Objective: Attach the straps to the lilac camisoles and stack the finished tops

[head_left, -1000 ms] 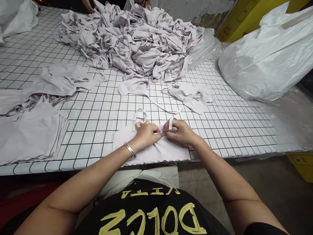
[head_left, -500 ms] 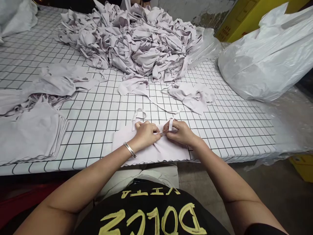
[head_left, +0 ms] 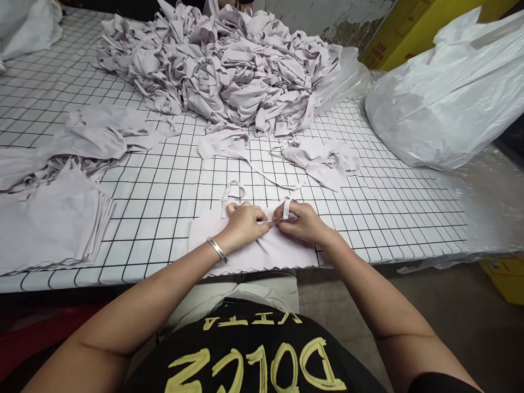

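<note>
A pale pinkish camisole (head_left: 249, 256) lies flat at the front edge of the table, its thin straps reaching away from me. My left hand (head_left: 245, 225) rests on it with fingers pinched at the upper edge of the cloth. Close beside it, my right hand (head_left: 301, 221) pinches the same edge. One strap (head_left: 286, 208) loops up over the fingers of my right hand. The other strap (head_left: 233, 190) curls on the table just beyond my left hand. Whatever small piece sits between the fingertips is too small to make out.
A large heap of similar garments (head_left: 229, 65) covers the table's far middle. Flat stacked camisoles (head_left: 53, 218) lie at left. Two loose garments (head_left: 323, 158) (head_left: 225, 143) lie ahead of my hands. A full white plastic bag (head_left: 434, 103) stands at right, near a yellow box (head_left: 393, 33).
Both hands stay in place on the camisole, with at most a tiny shift at the fingertips. The garments around them have not moved.
</note>
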Motion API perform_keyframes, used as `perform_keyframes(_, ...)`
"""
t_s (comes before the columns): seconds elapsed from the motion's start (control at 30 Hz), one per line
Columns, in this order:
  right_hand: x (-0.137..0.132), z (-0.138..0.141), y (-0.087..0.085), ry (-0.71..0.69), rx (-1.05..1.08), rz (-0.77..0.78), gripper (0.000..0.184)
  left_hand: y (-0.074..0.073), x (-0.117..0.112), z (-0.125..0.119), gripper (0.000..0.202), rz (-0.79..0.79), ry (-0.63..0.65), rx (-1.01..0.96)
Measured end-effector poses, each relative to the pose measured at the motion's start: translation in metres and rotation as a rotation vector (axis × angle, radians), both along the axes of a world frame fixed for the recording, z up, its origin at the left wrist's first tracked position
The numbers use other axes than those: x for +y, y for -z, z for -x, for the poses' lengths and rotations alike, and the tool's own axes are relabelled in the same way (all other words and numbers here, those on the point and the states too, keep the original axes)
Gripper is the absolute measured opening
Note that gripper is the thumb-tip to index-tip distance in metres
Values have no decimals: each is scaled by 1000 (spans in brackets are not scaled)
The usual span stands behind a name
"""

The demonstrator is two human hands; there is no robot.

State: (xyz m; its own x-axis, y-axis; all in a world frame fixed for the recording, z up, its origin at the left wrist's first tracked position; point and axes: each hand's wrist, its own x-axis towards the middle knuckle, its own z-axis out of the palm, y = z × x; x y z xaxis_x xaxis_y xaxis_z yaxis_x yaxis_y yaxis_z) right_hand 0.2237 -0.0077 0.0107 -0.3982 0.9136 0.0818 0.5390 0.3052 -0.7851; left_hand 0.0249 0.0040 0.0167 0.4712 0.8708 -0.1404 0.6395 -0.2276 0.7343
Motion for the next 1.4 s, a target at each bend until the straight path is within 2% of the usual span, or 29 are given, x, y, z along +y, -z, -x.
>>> perform_keyframes(0.33, -2, 3, 1, -12, -22, -86, 18, 1, 1, 0, 23, -3, 1, 12)
perform_keyframes(0.53, 0, 6, 3, -48, -2, -122, 12, 2, 2, 1, 21, 17, 25, 1)
perform_keyframes(0.8, -2, 3, 4, -18, 127, 6, 14, 2, 3, 2, 25, 32, 29, 1)
perform_keyframes(1.03, -3, 12, 8, 24, 147, -74, 10, -1, 4, 3, 23, 48, 39, 2)
perform_keyframes(1.2, -6, 18, 10, 75, 213, -77, 5, -1, 5, 4, 24, 64, 21, -12)
perform_keyframes(1.3, -5, 18, 10, 140, 238, -36, 6, -1, 5, 4, 22, 64, 5, -16)
perform_keyframes(1.4, -1, 13, 7, 133, 164, 43, 9, 0, 5, 4, 21, 52, 4, -22)
